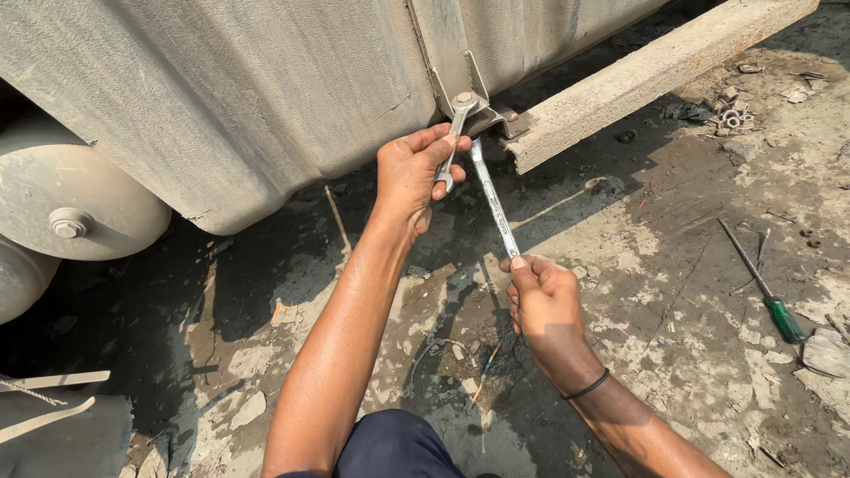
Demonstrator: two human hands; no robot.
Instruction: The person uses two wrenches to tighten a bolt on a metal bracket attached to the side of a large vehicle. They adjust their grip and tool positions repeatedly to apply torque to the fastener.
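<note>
Head view. Left hand (409,173), fingers clenched on a short wrench (453,142) seated on the bolt (464,98) of a grey tank's (239,88) bracket. Right hand (542,301), fingers gripping the near end of a long wrench (493,199) reaching beneath that bolt. Green-handled screwdriver (763,288) lies on the ground, far right.

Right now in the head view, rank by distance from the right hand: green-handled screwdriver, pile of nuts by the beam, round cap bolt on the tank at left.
From the right hand:
1. Green-handled screwdriver, on the ground to its right.
2. Pile of nuts, upper right beside the wooden beam.
3. Round cap bolt, far left on the tank end.
</note>
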